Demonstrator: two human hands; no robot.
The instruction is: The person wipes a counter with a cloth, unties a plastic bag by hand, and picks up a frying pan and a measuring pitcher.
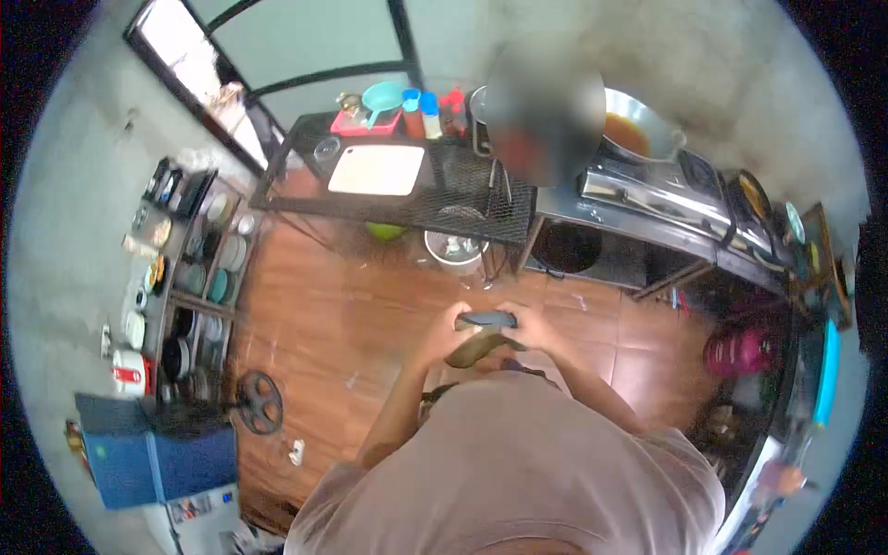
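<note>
Both hands meet at waist height over the tiled floor (370, 314); left hand (442, 335) and right hand (529, 326) each wrap fingers around a dark handheld device (485, 321) (blurred); next, I judge, steady thumb work.

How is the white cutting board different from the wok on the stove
The white cutting board is flat, rectangular with rounded corners, and bare; the wok is a round, deep metal bowl holding an orange-brown liquid. The cutting board lies on the black mesh table, while the wok sits on the stove to its right. Both rest at counter height, away from the person's hands, the left hand and right hand, which hold a dark object.
</note>
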